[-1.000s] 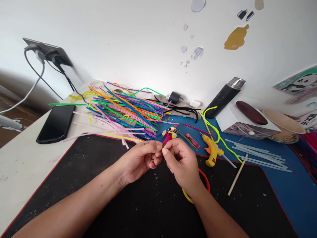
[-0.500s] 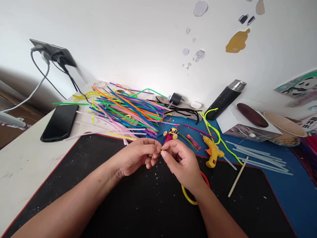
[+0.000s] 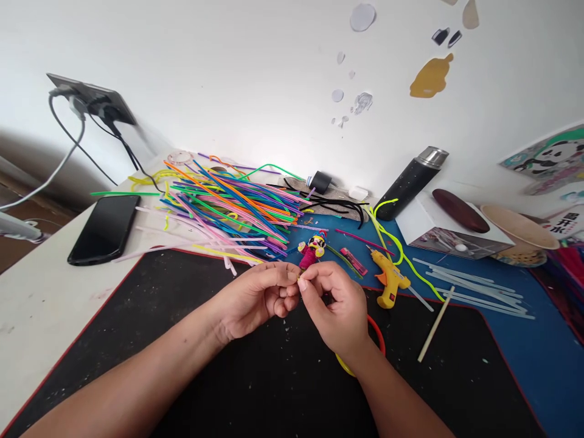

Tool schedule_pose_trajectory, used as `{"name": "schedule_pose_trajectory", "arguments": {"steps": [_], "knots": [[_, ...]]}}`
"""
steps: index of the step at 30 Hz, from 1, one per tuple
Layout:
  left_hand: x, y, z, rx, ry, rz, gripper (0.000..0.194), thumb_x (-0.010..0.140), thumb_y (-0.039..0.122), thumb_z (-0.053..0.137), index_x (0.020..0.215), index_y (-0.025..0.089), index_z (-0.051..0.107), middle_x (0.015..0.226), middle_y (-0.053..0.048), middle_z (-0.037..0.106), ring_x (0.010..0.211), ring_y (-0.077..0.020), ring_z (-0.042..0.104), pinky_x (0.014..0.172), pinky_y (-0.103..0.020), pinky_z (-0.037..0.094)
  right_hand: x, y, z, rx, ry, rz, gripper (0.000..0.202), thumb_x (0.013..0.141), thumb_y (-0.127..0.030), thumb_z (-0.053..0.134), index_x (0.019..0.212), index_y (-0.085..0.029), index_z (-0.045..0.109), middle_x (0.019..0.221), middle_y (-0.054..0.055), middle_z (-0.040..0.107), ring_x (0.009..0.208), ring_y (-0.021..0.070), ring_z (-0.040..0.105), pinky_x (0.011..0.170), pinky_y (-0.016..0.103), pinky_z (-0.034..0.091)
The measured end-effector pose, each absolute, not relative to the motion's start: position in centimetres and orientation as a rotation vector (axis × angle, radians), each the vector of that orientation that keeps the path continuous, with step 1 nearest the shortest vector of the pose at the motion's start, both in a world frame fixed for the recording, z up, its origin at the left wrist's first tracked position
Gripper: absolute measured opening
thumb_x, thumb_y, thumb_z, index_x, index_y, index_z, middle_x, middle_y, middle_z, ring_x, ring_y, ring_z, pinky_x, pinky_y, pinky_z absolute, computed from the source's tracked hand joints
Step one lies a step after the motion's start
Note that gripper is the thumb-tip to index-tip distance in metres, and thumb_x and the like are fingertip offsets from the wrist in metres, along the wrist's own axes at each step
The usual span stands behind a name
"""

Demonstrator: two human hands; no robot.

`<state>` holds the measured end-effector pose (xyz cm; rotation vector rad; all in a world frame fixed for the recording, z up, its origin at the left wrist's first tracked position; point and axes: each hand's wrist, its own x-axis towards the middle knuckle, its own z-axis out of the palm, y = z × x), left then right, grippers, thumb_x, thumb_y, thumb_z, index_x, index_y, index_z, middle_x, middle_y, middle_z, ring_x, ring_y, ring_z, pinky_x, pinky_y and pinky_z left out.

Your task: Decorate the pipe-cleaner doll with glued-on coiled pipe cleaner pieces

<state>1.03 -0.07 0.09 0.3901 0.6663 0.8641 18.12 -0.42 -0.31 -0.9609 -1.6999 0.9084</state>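
Observation:
My left hand (image 3: 260,298) and my right hand (image 3: 335,301) meet fingertip to fingertip over the black mat (image 3: 274,377). Both pinch at the same spot, where something tiny and dark yellowish barely shows; most of it is hidden by the fingers. Just beyond my fingertips lies a small doll (image 3: 312,248) with a magenta body and yellow parts. A ring (image 3: 376,334), red and yellow, sits partly under my right wrist. To the right of the doll are a pink item (image 3: 353,261) and a yellow glue gun (image 3: 389,278).
Colourful pipe cleaners (image 3: 237,204) are piled behind my left hand. A phone (image 3: 104,230) lies at the left. At the right are a wooden stick (image 3: 435,325), glue sticks (image 3: 483,289), a black flask (image 3: 413,182) and a white box (image 3: 451,228).
My hands have shifted slightly down, and more of the doll's magenta body shows beyond them. The whole view has moved a little. Both hands keep their pinch.

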Motion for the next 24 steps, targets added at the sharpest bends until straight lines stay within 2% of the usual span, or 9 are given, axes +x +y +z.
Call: {"name": "schedule_pose_trajectory", "arguments": {"steps": [8,10,14,17,24], "knots": [[1.9,-0.5,0.1,0.311,0.622,0.928,0.028,0.071,0.025,0.093,0.071,0.011,0.069,0.064,0.002,0.059,0.052,-0.0062,0.058,0.044,-0.01,0.049,17.8,-0.8,-0.3,-1.01,-1.547,1.064,0.008,0.101,-0.03,0.068,0.098,-0.026,0.062,0.07,0.0,0.069,0.056,0.0162,0.066,0.053,0.027,0.052],[1.8,-0.4,0.1,0.327,0.651,0.944,0.028,0.07,0.025,0.094,0.071,0.012,0.069,0.064,0.001,0.06,0.051,-0.0064,0.058,0.043,-0.011,0.048,17.9,-0.5,-0.3,-1.001,-1.523,1.175,0.013,0.102,-0.036,0.068,0.098,-0.025,0.062,0.069,-0.001,0.067,0.051,0.0137,0.06,0.051,0.026,0.051],[1.6,-0.3,0.3,0.394,0.701,0.97,0.027,0.07,0.026,0.093,0.072,0.012,0.07,0.063,0.001,0.061,0.05,-0.0072,0.057,0.042,-0.013,0.048,18.2,0.0,-0.4,-0.976,-1.456,1.383,0.022,0.102,-0.044,0.069,0.097,-0.023,0.062,0.068,-0.002,0.065,0.042,0.0077,0.044,0.042,0.021,0.039],[1.5,-0.3,0.3,0.45,0.73,0.998,0.027,0.071,0.027,0.093,0.073,0.013,0.07,0.063,0.001,0.062,0.051,-0.008,0.058,0.043,-0.015,0.049,18.3,0.1,-0.5,-0.961,-1.385,1.472,0.024,0.1,-0.045,0.071,0.098,-0.022,0.063,0.066,-0.004,0.063,0.042,0.007,0.044,0.039,0.019,0.034],[1.6,-0.4,0.6,0.595,0.798,1.086,0.039,0.07,0.04,0.097,0.075,0.014,0.068,0.065,0.001,0.064,0.053,-0.0099,0.06,0.045,-0.018,0.049,18.3,0.3,-0.5,-0.971,-1.313,1.544,0.029,0.096,-0.048,0.074,0.097,-0.021,0.062,0.056,-0.009,0.052,0.039,0.0071,0.041,0.038,0.019,0.033]]}}
